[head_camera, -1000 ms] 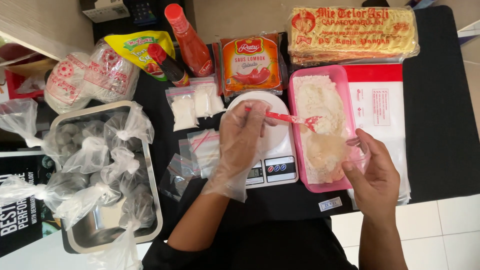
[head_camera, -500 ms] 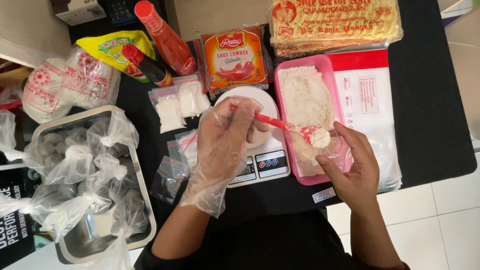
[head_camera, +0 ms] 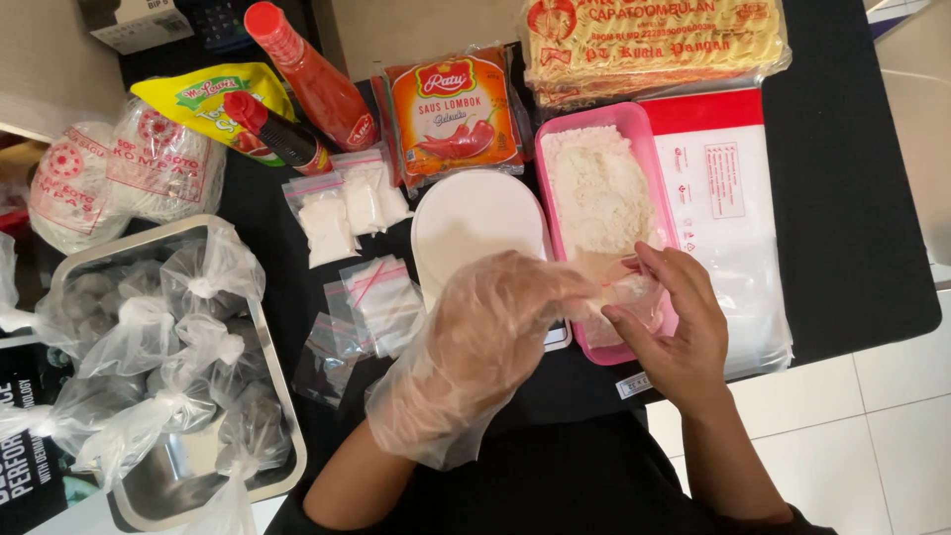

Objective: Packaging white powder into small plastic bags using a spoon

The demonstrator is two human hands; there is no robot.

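metal tray (head_camera: 279,391) of knotted bags lower left. gloved left hand (head_camera: 485,342) at centre, fingers pinched on small clear bag (head_camera: 624,297) over near end of pink tray (head_camera: 649,139) of white powder. bare right hand (head_camera: 674,327) pinches same bag, right of centre.

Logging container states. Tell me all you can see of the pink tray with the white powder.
The pink tray is a shallow oblong plastic dish with rounded corners, lying flat on the black table, its long side running away from the person. White powder fills its far half in a loose heap. Its near end is partly hidden by the bare right hand and the gloved left hand, which hold a small clear bag over it. A white scale platform sits to its left, flat clear bags to its right.
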